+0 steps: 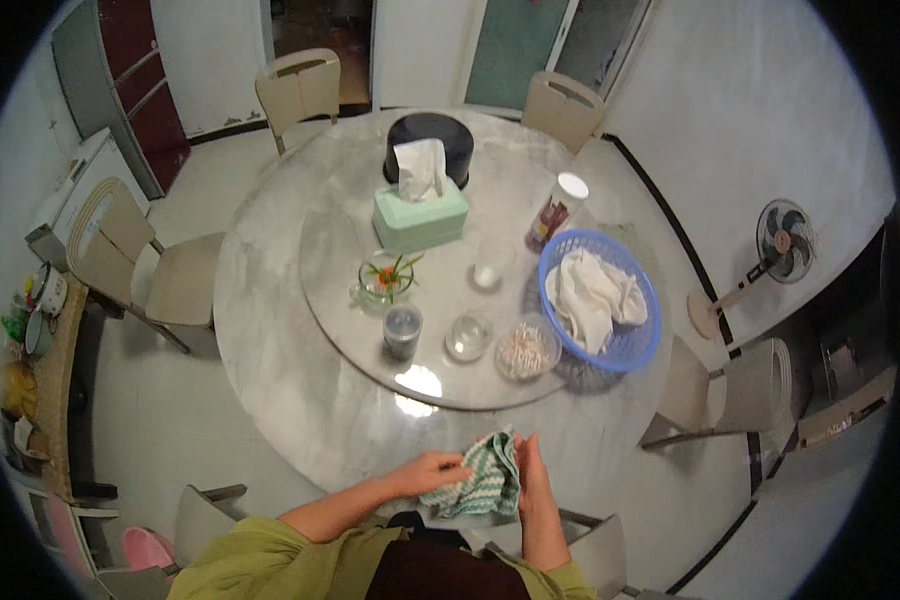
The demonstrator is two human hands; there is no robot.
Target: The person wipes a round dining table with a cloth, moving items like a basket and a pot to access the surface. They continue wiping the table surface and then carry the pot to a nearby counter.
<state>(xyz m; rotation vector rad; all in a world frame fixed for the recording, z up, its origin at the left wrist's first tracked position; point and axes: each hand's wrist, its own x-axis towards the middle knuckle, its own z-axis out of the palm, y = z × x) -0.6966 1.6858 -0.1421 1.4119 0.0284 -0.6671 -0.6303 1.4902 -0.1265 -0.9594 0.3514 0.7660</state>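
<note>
A green and white striped cloth is bunched between my two hands, over the near edge of a round marble-look table. My left hand grips its left side, fingers curled into the folds. Along the cloth's right side, my right hand holds it with the thumb up; part of the fingers is hidden behind the fabric. Beyond my hands, on the raised turntable, stand a dark-filled clear container, a glass bowl and a tub of cotton swabs.
A blue plastic basket with a white cloth stands at the right. Further back are a green tissue box, a black round container, a lidded canister and a glass cup with a plant. Chairs surround the table.
</note>
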